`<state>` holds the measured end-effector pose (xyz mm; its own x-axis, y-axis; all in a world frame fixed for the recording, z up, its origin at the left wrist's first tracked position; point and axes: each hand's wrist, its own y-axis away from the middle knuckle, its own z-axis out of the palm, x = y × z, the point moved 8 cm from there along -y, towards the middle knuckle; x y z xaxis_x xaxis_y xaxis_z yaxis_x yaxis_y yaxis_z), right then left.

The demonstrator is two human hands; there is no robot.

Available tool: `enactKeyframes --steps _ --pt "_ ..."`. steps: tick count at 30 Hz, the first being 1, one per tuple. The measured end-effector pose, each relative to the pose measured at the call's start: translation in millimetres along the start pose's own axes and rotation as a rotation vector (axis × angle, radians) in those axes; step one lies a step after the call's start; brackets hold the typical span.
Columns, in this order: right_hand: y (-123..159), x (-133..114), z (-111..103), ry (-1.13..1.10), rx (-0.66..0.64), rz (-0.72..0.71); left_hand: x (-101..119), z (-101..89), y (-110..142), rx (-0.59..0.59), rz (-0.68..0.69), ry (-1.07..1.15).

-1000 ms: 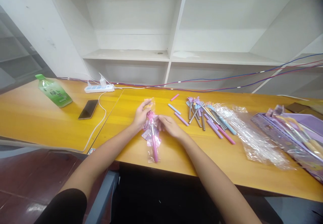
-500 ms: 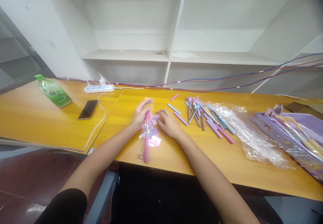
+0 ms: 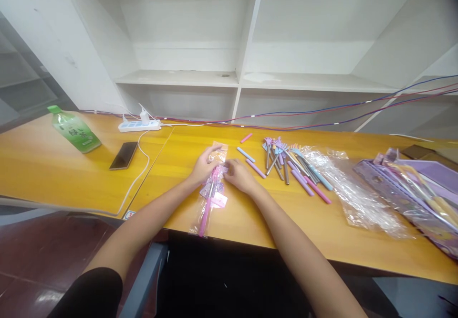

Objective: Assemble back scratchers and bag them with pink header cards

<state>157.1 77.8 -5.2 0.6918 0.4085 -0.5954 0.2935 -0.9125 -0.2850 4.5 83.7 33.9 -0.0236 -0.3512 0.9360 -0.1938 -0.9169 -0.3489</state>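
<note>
A pink back scratcher [image 3: 205, 213] with a hand-shaped head lies inside a clear plastic bag [image 3: 219, 152] in front of me, tilted, its handle end towards the table's front edge. My left hand [image 3: 203, 169] grips the bag beside the scratcher's head, with the fingers over its upper part and the thumb lower down. On the other side, my right hand [image 3: 239, 176] has its fingers curled in at the bag's right edge; what lies between the fingertips is hidden. Small purple printed cards [image 3: 206, 190] and a pale pink card [image 3: 219, 200] lie around and under the bag.
Several loose back scratchers [image 3: 277, 158] and coloured handle sleeves [image 3: 302, 183] lie to the right. Beyond them are empty plastic bags [image 3: 358, 194] and a purple pack [image 3: 404, 203]. A phone [image 3: 124, 155], green bottle [image 3: 77, 132] and power strip [image 3: 139, 125] stand left.
The bagged scratcher has tilted, its head shifting right and its handle end left. My left hand has moved slightly right onto the bag, and my right fingers have curled in more.
</note>
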Motion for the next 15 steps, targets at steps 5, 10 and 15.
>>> enactKeyframes --steps 5,10,15 --pt "0 6 -4 -0.06 0.001 0.025 1 0.3 -1 -0.019 0.037 -0.057" --pt "-2 5 -4 -0.114 -0.021 -0.007 2 3.2 0 -0.032 0.065 -0.16" --pt "-5 16 -17 -0.169 0.13 0.066 -5 4.6 -2 -0.056 0.061 -0.173"
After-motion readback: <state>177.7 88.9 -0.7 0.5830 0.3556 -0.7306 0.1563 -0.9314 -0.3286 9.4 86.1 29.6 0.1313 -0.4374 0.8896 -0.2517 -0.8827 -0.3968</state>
